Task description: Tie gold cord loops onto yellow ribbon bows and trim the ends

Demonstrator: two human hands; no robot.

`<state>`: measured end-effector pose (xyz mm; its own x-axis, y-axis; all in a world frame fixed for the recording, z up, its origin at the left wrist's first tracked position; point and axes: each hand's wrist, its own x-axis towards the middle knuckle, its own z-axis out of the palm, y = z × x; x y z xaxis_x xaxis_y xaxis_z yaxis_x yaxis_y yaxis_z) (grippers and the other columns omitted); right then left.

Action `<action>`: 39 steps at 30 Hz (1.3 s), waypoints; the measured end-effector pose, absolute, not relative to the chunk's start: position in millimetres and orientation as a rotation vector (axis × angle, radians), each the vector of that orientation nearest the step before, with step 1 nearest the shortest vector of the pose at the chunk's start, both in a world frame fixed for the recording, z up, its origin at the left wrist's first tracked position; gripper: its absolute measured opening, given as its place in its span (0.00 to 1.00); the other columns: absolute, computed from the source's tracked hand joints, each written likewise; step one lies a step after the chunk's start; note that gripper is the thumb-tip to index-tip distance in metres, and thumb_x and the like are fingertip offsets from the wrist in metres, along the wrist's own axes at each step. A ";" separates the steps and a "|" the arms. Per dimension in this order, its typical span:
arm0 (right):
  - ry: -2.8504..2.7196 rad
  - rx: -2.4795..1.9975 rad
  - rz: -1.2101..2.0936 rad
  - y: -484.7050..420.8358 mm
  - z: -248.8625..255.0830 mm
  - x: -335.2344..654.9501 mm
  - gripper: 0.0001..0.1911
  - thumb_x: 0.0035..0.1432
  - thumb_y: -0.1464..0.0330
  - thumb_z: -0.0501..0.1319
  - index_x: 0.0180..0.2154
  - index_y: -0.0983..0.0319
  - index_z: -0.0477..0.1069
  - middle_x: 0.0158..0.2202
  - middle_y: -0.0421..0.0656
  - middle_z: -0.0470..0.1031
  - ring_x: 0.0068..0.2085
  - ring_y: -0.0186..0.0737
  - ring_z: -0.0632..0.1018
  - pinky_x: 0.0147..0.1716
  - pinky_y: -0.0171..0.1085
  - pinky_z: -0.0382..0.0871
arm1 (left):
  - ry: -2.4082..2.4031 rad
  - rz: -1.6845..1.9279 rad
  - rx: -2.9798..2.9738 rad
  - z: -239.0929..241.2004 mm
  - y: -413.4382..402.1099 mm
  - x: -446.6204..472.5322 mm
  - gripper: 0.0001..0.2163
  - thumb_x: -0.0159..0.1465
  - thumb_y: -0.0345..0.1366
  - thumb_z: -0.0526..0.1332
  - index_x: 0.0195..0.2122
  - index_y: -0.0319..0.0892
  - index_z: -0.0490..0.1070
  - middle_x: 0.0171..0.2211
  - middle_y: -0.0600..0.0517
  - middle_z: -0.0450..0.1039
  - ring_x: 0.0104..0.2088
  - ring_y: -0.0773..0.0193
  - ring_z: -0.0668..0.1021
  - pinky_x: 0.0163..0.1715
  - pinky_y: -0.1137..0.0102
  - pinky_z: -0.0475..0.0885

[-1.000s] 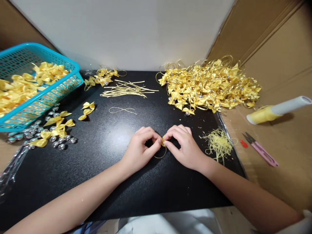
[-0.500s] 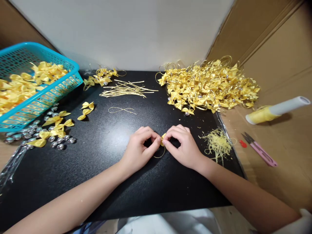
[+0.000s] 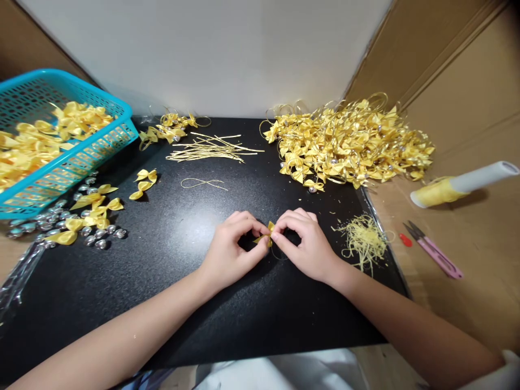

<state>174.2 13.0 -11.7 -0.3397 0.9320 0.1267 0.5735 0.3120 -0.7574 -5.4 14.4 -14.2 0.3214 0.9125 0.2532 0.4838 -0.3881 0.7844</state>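
Close together over the black tabletop, my left hand (image 3: 238,246) and my right hand (image 3: 303,244) pinch the same small yellow ribbon bow (image 3: 271,226). Fingertips cover most of the bow; yellow bits stick out above and to the left. A thin cord loop (image 3: 279,255) hangs below the fingers, partly hidden. Which fingers grip the cord, I cannot tell. Beyond my hands lie a twisted thin cord (image 3: 203,183) and a bundle of gold cords (image 3: 215,148).
At left stands a blue basket (image 3: 132,131) of yellow bows, with silver bells (image 3: 101,244) and loose bows (image 3: 97,214) beside it. A heap of corded bows (image 3: 349,143) sits back right. Thread scraps (image 3: 364,242), pink snips (image 3: 439,257) and a thread-wound tube (image 3: 481,176) lie at right.
The bow has turned between my fingertips, and more of its yellow ribbon shows. The cord loop has shifted to the right. Both hands stay nearly in place.
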 end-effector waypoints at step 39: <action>-2.035 -1.284 0.892 15.5 -11.3 181.8 0.08 0.61 0.73 0.60 0.29 0.60 0.69 0.32 0.39 0.75 0.38 0.38 0.72 0.43 0.41 0.59 | 1.205 0.768 2.192 -12.8 16.6 -11.6 0.03 0.61 0.33 0.63 0.30 0.41 0.75 0.29 0.51 0.73 0.33 0.62 0.73 0.36 0.65 0.65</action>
